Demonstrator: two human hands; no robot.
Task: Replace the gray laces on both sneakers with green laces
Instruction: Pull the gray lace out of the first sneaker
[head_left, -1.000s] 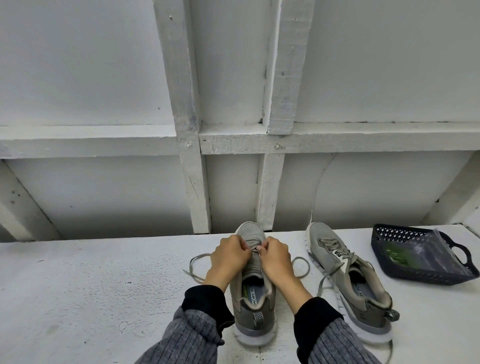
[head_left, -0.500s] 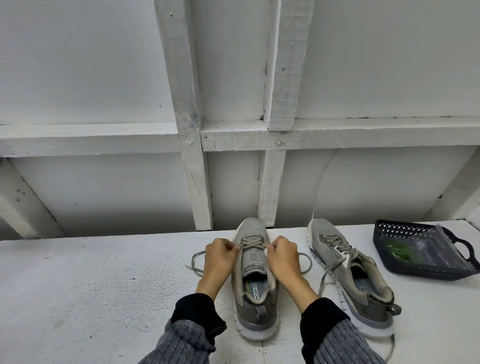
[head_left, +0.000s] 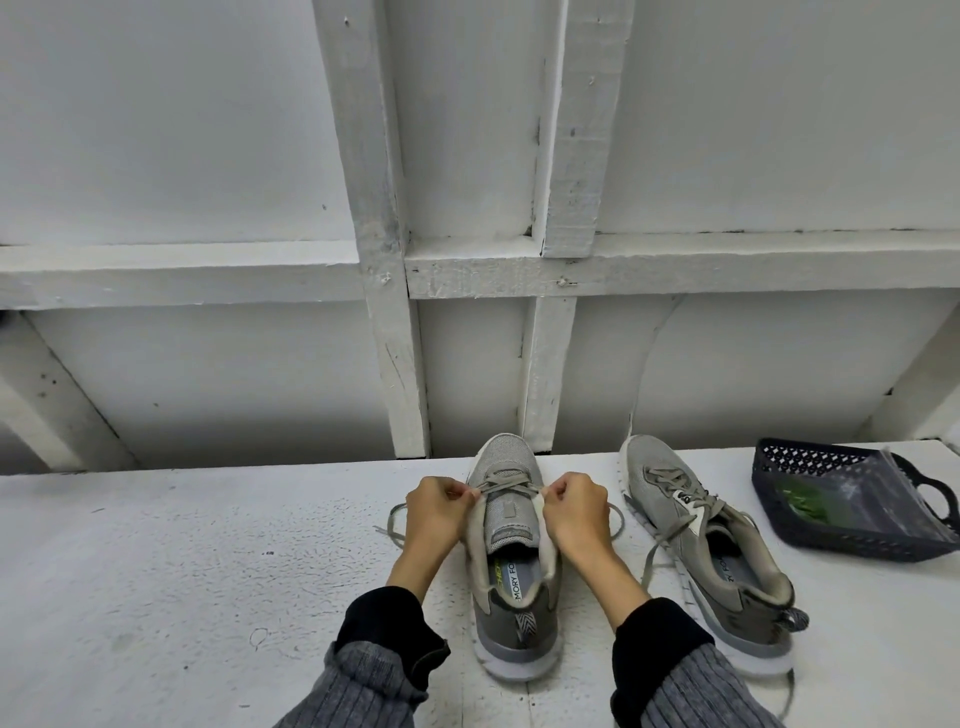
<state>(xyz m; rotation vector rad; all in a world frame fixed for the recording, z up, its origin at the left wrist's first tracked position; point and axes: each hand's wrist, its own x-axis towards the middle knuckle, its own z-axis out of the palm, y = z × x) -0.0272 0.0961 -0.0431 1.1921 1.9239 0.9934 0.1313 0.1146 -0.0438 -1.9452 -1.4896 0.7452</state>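
Gray lace (head_left: 506, 484) crossing only the lowest eyelets of the near sneaker (head_left: 511, 561), upper rows already bare, loose ends trailing onto the tabletop (head_left: 182, 571) on either side. Left hand (head_left: 434, 512) pinching the lace at the sneaker's left eyelet edge, fingers curled tight; right hand (head_left: 576, 512) pinching at the right edge likewise. Both grips closed on lace, though possibly also on the upper's edge, too small to tell apart.

Second sneaker (head_left: 701, 551) just right of the near sneaker, toe turned slightly toward it, gray lace fully threaded, one tail hanging over the sole. Further right of the near sneaker, a dark perforated basket (head_left: 789, 467) holding a clear bag with something green inside (head_left: 802, 506), probably the green laces.

Likely step: drawing the last crossings free near the toe. Risks from here: aglet snagging in an eyelet under a sideways pull; sneaker sliding or tipping on the tabletop with no hand bracing it; uneven pull from the two hands dragging one end through while the other jams; freed lace tangling with the second sneaker's dangling tail.
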